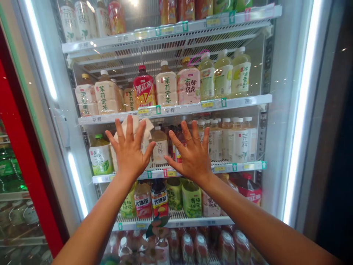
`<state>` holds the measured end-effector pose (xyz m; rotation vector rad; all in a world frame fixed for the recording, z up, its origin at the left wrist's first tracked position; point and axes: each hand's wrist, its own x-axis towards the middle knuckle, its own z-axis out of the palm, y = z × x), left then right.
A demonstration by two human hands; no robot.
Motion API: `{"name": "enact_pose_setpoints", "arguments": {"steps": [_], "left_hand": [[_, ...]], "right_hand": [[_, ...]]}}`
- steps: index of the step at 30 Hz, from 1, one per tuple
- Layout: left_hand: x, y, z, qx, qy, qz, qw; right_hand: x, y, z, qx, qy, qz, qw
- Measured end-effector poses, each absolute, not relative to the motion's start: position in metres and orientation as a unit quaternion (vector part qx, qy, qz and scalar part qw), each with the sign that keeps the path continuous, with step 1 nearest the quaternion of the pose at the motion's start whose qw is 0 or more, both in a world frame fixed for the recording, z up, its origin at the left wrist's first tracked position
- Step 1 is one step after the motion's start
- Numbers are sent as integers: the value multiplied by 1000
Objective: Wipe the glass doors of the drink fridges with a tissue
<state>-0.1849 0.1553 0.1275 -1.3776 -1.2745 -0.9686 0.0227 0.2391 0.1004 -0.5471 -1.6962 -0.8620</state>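
Observation:
My left hand (pixel 131 151) lies spread on the glass door of a drinks cooler, over a white cloth or paper wipe (pixel 147 127). The wipe sits between the hand and the glass, with its edges showing around the fingers. To the right, my right hand (pixel 190 152) has its fingers spread and its palm toward the glass, with nothing visible in it. Behind the glass, between the hands, stands a pale tea bottle (pixel 160 147). A green tea bottle (pixel 99 156) is left of my left hand.
Several shelves (pixel 239 101) of bottled drinks stand behind the glass. Bright light strips run down both sides, including a right strip (pixel 299 110). A red frame (pixel 16 140) borders another cooler at left. Faint reflections and a pink scribble (pixel 200 56) show on the glass.

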Motion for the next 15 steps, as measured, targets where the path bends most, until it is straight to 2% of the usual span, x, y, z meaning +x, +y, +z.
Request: {"name": "enact_pose_setpoints", "arguments": {"steps": [2, 6, 8, 10, 13, 15], "left_hand": [[-183, 156, 121, -574, -520, -391, 497], [-181, 139, 43, -604, -517, -339, 504], [-183, 134, 28, -613, -522, -323, 498], [-186, 137, 50, -608, -524, -335, 493], [-186, 150, 110, -578, -527, -384, 491], [-183, 155, 125, -567, -527, -400, 491]], "right_hand": [[23, 240, 100, -230, -716, -365, 549], [22, 239, 101, -236, -717, -367, 544], [22, 239, 101, -237, -717, -368, 543], [22, 239, 101, -235, -716, -369, 544], [22, 239, 101, -229, -714, -373, 546], [22, 239, 101, -230, -716, -371, 545]]}}
